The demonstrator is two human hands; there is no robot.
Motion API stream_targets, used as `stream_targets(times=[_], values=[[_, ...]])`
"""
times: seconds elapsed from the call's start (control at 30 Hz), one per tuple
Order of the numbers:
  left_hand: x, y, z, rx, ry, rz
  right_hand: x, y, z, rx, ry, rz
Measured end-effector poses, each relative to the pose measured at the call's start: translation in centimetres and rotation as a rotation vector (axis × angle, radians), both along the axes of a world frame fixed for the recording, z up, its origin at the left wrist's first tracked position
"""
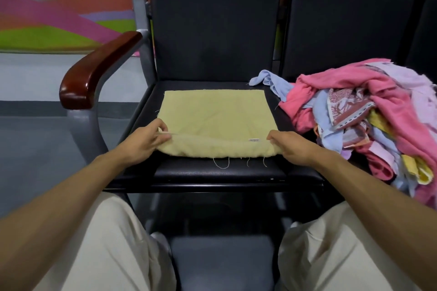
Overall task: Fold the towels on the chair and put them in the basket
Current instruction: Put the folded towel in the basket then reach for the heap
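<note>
both hands are pinching the near corners of a yellow towel (pixel 212 113) on a chair (pixel 212 172): left hand (pixel 144 142), right hand (pixel 293 144); a towel pile (pixel 369 111) is lying beside the right hand.

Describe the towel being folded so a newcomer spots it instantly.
Find the black chair seat beside the wooden armrest. The pale yellow towel lies on it, left hand and right hand pinching its near edge. Unlike the crumpled pink-and-blue pile to its right, it is spread flat.

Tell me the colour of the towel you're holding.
The flat square towel is pale yellow; head view shows it.
</note>
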State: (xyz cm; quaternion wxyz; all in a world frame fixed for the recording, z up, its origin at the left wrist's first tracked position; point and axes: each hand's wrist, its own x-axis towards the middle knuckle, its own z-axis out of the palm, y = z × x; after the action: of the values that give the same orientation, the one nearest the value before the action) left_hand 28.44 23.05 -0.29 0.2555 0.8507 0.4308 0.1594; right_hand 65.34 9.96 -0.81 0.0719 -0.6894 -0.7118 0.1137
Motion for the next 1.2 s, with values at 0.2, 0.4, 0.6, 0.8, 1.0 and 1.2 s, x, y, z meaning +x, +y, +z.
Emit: stream_targets(times=[0.2, 0.4, 0.6, 0.8, 1.0, 1.2], values=[[-2.1, 0.0, -0.2, -0.092, 0.123, -0.046, 0.4, -0.2, 0.8, -0.055, 0.016, 0.056], [-2.5, -0.2, 0.5, 0.057, -0.007, 0.122, 0.2, -0.1, 0.9, 0.112, 0.025, -0.033], [-1.6, -0.5, 1.1, 0.143, -0.128, 0.165, -0.3, 0.1, 0.6, 0.162, 0.184, -0.037], [0.0, -0.7, 2.2, -0.195, -0.775, 0.245, 0.2, 0.1, 1.1, 0.193, 0.253, -0.125], [0.1, -0.6, 1.7, -0.051, -0.530, 0.294, 0.0, 0.4, 1.9, 0.394, 0.301, -0.233], [-0.6, -1.6, 1.8, -0.106, -0.502, 0.332, 0.0, -1.1, 2.5, 0.327, 0.364, -0.297]])
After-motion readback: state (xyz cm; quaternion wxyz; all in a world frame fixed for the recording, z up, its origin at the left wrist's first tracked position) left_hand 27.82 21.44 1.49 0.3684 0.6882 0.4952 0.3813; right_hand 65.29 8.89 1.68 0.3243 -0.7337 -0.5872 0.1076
